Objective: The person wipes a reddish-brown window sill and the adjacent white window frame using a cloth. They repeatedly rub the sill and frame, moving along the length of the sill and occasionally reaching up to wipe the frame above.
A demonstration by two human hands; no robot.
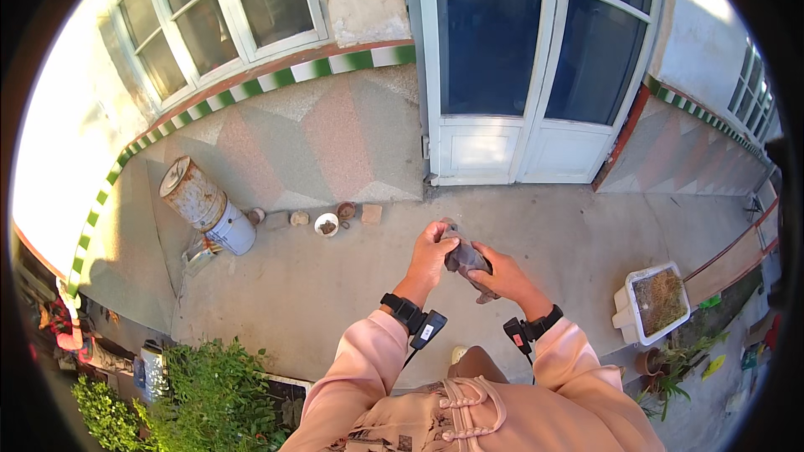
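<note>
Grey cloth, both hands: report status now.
Left hand and right hand both gripping the grey cloth, held in the air above the concrete floor. Nothing between the hands but the cloth. White planter box well off to the right.

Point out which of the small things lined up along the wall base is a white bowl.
The white bowl, round with dark contents, third in the row. The lumps either side are brownish, and the piece at the right end is a squarish tan block.

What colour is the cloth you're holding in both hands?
Dark grey-brown, plain, no pattern visible: the cloth, between left hand and right hand. Head view shows it.
</note>
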